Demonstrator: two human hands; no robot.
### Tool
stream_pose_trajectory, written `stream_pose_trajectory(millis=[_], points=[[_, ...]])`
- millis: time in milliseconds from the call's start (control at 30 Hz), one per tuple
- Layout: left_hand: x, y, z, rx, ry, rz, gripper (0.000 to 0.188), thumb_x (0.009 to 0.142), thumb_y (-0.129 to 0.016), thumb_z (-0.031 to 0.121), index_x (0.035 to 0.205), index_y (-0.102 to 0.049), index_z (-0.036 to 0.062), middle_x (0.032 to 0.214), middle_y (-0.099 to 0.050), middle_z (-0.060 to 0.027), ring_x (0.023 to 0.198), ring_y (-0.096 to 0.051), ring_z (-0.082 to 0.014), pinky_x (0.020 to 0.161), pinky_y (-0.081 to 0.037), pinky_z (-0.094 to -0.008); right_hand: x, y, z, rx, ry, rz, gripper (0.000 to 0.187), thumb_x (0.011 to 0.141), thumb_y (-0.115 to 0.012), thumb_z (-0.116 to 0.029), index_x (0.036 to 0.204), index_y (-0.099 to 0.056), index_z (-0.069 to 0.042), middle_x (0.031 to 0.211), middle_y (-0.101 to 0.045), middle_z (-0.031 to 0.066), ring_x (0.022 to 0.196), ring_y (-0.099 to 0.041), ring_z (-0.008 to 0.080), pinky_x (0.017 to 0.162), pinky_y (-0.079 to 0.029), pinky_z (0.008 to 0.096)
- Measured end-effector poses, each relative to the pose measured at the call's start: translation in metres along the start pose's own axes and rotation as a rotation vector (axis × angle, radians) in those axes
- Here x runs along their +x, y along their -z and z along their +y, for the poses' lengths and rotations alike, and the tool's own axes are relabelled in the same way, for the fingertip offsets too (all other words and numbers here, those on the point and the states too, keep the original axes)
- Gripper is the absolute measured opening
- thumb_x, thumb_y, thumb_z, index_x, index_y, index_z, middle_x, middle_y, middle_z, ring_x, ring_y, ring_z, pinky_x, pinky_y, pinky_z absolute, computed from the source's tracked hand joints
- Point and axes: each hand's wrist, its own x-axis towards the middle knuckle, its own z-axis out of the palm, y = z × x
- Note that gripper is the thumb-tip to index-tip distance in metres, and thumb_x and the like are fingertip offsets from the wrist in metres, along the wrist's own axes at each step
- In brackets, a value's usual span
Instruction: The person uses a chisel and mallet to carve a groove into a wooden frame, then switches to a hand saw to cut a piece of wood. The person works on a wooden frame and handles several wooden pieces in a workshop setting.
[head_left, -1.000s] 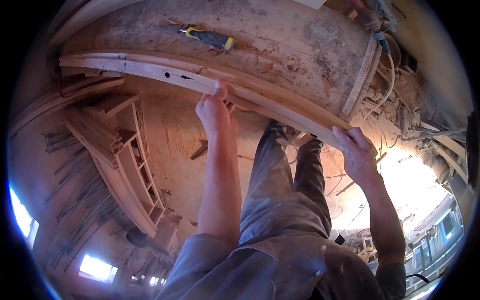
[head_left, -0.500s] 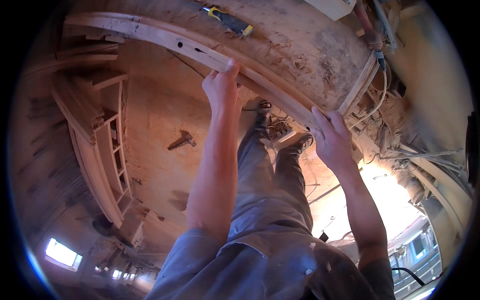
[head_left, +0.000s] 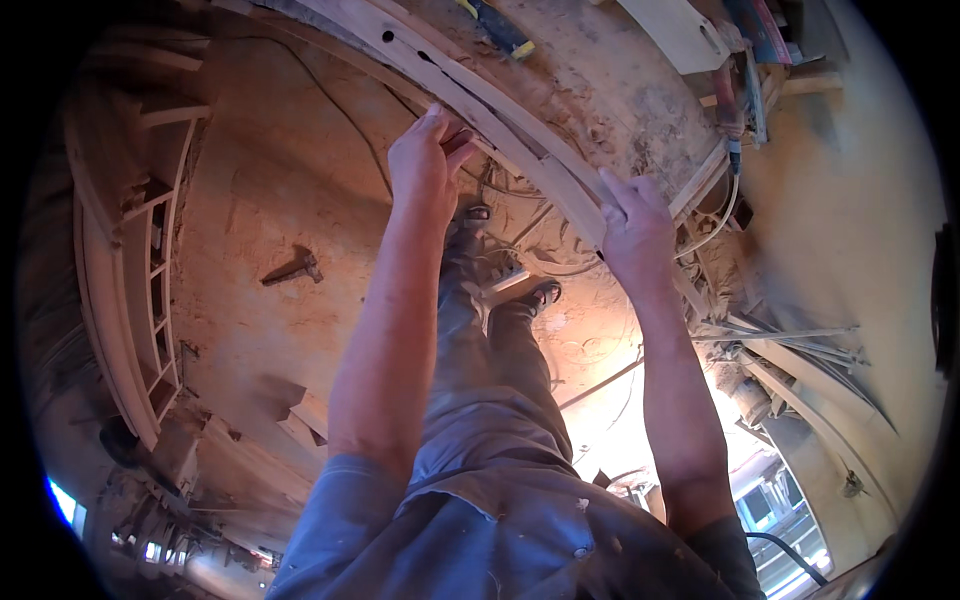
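Note:
A long pale wooden board with a round hole and a dark slot slants from the upper left down to the right, along the edge of a dusty workbench. My left hand is closed at its near edge, thumb on top and fingers curled below. Farther right, my right hand grips the board near its right end, fingers over the top. A dark gap shows along the board between two lengths of wood. On the bench behind it lies a hand tool with a black and yellow handle, partly cut off.
A hammer lies on the dusty floor at left. Beyond it stands a curved wooden frame with compartments. At right are a red tool with a pale cable and scrap wood. A loose cord crosses the floor.
The view has shifted, so the floor and hammer sit farther left. The board now reaches higher in view, and a gap along it shows more. Both hands keep their hold.

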Motion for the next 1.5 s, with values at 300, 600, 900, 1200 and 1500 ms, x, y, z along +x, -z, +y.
stream_pose_trajectory(millis=[300, 600, 900, 1200, 1500], points=[[0.000, 0.018, 0.007, 0.194, -0.074, 0.001, 0.040, 0.101, -0.065, 0.015, 0.133, -0.059, -0.0070, 0.118, -0.067, -0.0172, 0.105, -0.069, -0.0265, 0.096, -0.056, -0.0385, -0.009, -0.016, -0.010, -0.023, -0.015, -0.061, 0.052, 0.082, -0.067, 0.007, 0.131, -0.069, -0.008, 0.105, -0.062, 0.0140, 0.098, -0.064, 0.0345, 0.087, -0.053, 0.0416], [-0.007, 0.036, -0.017, 0.629, -0.370, 0.044, 0.038, 0.095, -0.069, 0.010, 0.128, -0.066, -0.0077, 0.114, -0.073, -0.0127, 0.100, -0.068, -0.0183, 0.089, -0.053, -0.0303, -0.009, -0.013, -0.018, -0.192, 0.002, -0.177, 0.057, 0.082, -0.069, -0.002, 0.138, -0.060, -0.006, 0.113, -0.060, 0.0122, 0.110, -0.060, 0.0333, 0.092, -0.054, 0.0448], [-0.046, 0.004, -0.023, 1.010, -1.133, 0.013, 0.038, 0.086, -0.066, -0.006, 0.124, -0.065, -0.0019, 0.136, -0.062, -0.0180, 0.126, -0.058, -0.0377, 0.107, -0.046, -0.0448, -0.008, -0.011, -0.012, -0.146, 0.076, -0.174, 0.059, 0.079, -0.065, 0.003, 0.137, -0.057, -0.002, 0.114, -0.059, 0.0131, 0.116, -0.057, 0.0345, 0.090, -0.055, 0.0458], [-0.030, -0.017, -0.001, 1.356, -1.293, -0.338, 0.038, 0.085, -0.067, 0.000, 0.123, -0.062, -0.0038, 0.141, -0.058, -0.0171, 0.137, -0.049, -0.0436, 0.112, -0.044, -0.0508, -0.006, -0.017, -0.005, -0.076, 0.129, -0.066, 0.056, 0.077, -0.062, 0.003, 0.132, -0.059, -0.002, 0.103, -0.060, 0.0108, 0.102, -0.060, 0.0346, 0.081, -0.055, 0.0472], [-0.024, -0.023, 0.019, 1.503, -1.362, -0.417, 0.033, 0.084, -0.072, 0.003, 0.116, -0.067, -0.0007, 0.132, -0.064, -0.0129, 0.129, -0.055, -0.0379, 0.113, -0.041, -0.0501, 0.001, -0.016, -0.009, -0.035, 0.138, 0.046, 0.053, 0.071, -0.064, 0.005, 0.124, -0.067, 0.001, 0.097, -0.059, 0.0086, 0.094, -0.060, 0.0289, 0.075, -0.055, 0.0384]])
